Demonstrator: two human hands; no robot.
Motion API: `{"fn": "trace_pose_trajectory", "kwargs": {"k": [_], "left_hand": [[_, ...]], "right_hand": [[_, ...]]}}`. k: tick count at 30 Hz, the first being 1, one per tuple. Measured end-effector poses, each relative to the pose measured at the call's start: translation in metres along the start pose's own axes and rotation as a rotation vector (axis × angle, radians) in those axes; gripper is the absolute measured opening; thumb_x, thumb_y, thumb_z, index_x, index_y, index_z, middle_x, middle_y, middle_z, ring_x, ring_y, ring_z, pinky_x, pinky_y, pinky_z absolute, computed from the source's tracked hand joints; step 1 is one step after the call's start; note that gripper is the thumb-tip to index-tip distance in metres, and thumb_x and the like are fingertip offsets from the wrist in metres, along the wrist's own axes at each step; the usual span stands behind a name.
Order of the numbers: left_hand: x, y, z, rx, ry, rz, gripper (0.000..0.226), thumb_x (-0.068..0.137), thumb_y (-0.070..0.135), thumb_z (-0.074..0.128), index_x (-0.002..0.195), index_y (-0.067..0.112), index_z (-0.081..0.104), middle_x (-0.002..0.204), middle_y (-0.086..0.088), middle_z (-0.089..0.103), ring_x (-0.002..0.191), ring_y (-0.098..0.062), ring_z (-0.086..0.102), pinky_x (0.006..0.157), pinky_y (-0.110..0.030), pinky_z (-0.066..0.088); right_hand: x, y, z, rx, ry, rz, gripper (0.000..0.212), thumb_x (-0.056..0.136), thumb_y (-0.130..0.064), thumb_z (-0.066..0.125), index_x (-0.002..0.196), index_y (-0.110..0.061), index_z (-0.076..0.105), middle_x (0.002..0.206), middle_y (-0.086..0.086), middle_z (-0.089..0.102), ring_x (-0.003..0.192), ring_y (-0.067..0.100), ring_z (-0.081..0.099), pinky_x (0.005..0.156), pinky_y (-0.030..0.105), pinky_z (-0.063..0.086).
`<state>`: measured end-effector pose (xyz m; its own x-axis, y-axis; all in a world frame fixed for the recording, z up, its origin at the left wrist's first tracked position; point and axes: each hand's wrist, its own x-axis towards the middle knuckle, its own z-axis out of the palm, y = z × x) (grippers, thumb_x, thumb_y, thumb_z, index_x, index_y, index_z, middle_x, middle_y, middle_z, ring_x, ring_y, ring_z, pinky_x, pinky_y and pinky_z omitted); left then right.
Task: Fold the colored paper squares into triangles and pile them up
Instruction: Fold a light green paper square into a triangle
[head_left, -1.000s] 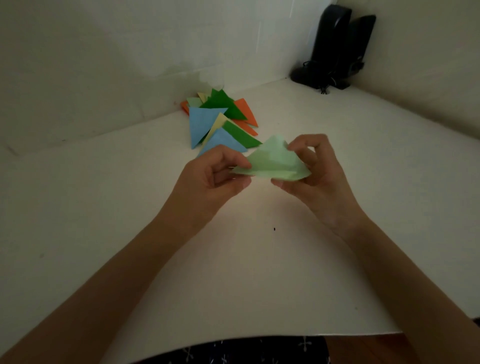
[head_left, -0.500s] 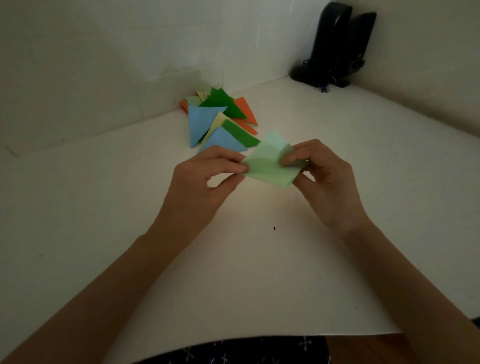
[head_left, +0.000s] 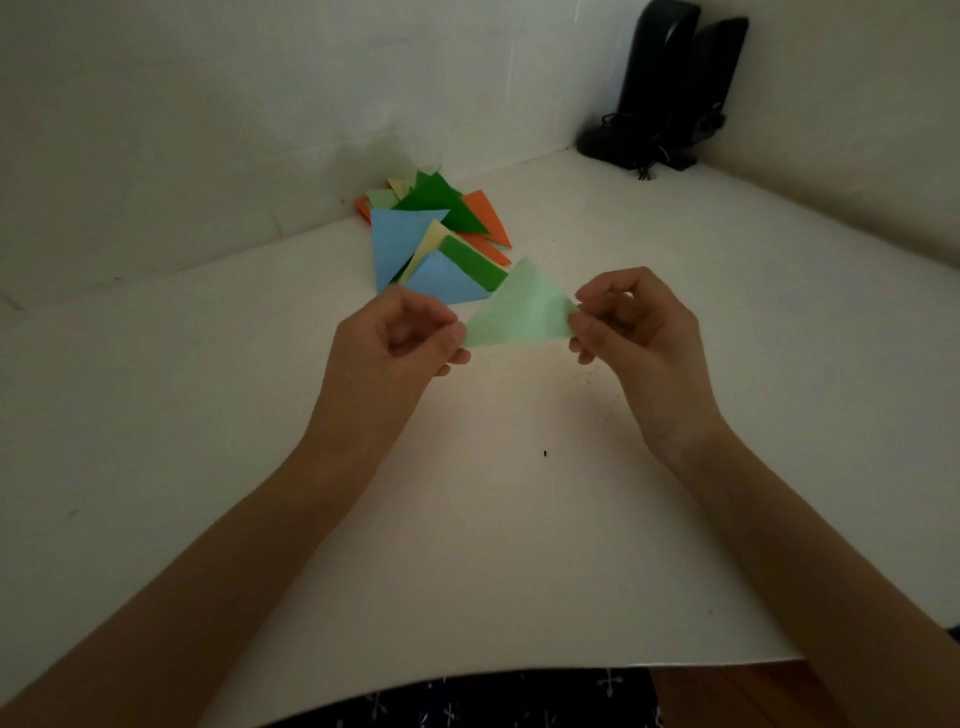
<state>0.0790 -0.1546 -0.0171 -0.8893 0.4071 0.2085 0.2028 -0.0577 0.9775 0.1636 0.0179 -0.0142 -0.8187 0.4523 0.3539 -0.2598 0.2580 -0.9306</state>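
So the light green paper triangle (head_left: 519, 312) was up in the air over the white table (head_left: 493, 545), stretched between both hands. Left hand (head_left: 395, 338) pinched its left corner with thumb and fingertips, other fingers curled in. Right hand (head_left: 634, 322) pinched the right corner the same way. The pile of folded triangles (head_left: 436, 234) (blue, dark green, orange, pale yellow, pale green) sat just behind it, against the back wall. Two black speakers (head_left: 670, 83) stood in the far right corner; any logo on them was too dark to read. Dark fabric with little white crosses (head_left: 493, 701) showed at the table's near edge.
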Motion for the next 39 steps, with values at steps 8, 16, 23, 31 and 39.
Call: {"fn": "trace_pose_trajectory", "kwargs": {"k": [8, 16, 23, 31, 39], "left_hand": [[-0.004, -0.013, 0.003, 0.626, -0.047, 0.162, 0.008, 0.081, 0.013, 0.065, 0.077, 0.018, 0.06, 0.065, 0.014, 0.055, 0.061, 0.001, 0.051, 0.057, -0.008, 0.038], [-0.006, -0.02, 0.002, 0.822, -0.197, 0.314, 0.013, 0.083, 0.014, 0.064, 0.096, 0.016, 0.066, 0.086, 0.001, 0.051, 0.078, -0.015, 0.047, 0.071, -0.031, 0.04], [-0.005, -0.021, -0.002, 0.934, -0.21, 0.323, 0.018, 0.086, 0.033, 0.063, 0.099, 0.023, 0.072, 0.1, 0.002, 0.057, 0.093, -0.018, 0.051, 0.074, -0.027, 0.034], [-0.005, -0.02, -0.004, 0.979, -0.211, 0.283, 0.018, 0.088, 0.038, 0.059, 0.099, 0.029, 0.07, 0.103, 0.006, 0.054, 0.097, -0.014, 0.048, 0.074, -0.026, 0.032], [-0.006, -0.022, -0.007, 0.974, -0.232, 0.324, 0.015, 0.088, 0.033, 0.061, 0.098, 0.026, 0.07, 0.1, 0.006, 0.055, 0.094, -0.015, 0.049, 0.072, -0.025, 0.027]], "right_hand": [[-0.006, 0.01, 0.004, -0.738, -0.106, -0.007, 0.009, 0.087, -0.012, 0.057, 0.088, -0.019, 0.063, 0.076, -0.015, 0.053, 0.075, 0.007, 0.044, 0.064, 0.017, 0.033], [-0.009, 0.016, 0.008, -1.153, -0.12, -0.06, 0.02, 0.088, -0.032, 0.057, 0.095, -0.015, 0.062, 0.1, 0.005, 0.051, 0.1, 0.024, 0.041, 0.079, 0.029, 0.029], [-0.015, 0.015, 0.031, -1.244, -0.161, 0.079, 0.049, 0.086, -0.063, 0.043, 0.105, -0.017, 0.048, 0.109, 0.004, 0.044, 0.105, 0.024, 0.036, 0.087, 0.033, 0.029], [-0.011, 0.013, -0.01, -1.205, -0.126, 0.241, 0.038, 0.09, -0.053, 0.047, 0.111, -0.023, 0.046, 0.113, 0.003, 0.039, 0.111, 0.024, 0.034, 0.087, 0.032, 0.024], [-0.021, 0.008, -0.023, -1.092, -0.107, -0.056, 0.025, 0.088, -0.02, 0.051, 0.111, -0.016, 0.059, 0.112, 0.005, 0.054, 0.105, 0.026, 0.047, 0.085, 0.033, 0.033]]}}
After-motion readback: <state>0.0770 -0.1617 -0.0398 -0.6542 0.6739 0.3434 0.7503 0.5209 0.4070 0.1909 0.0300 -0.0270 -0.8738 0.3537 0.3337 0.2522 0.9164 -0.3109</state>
